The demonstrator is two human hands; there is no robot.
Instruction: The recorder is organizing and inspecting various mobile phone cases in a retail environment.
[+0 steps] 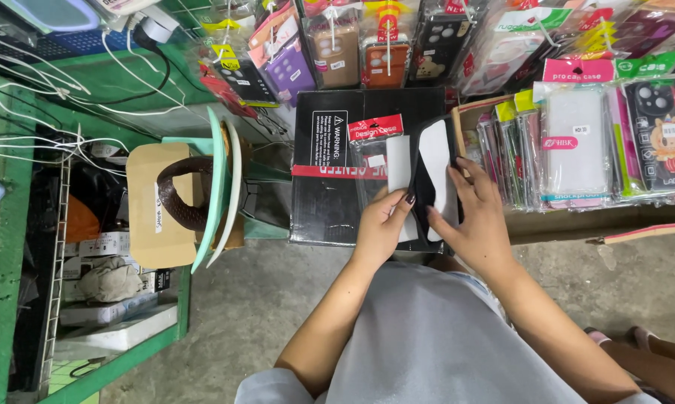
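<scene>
My left hand (381, 228) grips the lower edge of a clear plastic sleeve with a red header card (377, 161). A white insert shows at the sleeve's right side. My right hand (478, 217) holds a black phone case (433, 176) with a white inner face, upright and partly out of the sleeve's right side. Both hands are in front of a black cardboard box (330, 172) that stands on the floor.
Rows of packaged phone cases hang at the top (330, 49) and stand in a cardboard box on the right (577, 142). Stacked pale green and white plastic chairs (221, 187) stand left of the black box. A green wire shelf with boxes and white cables (23, 120) fills the left side.
</scene>
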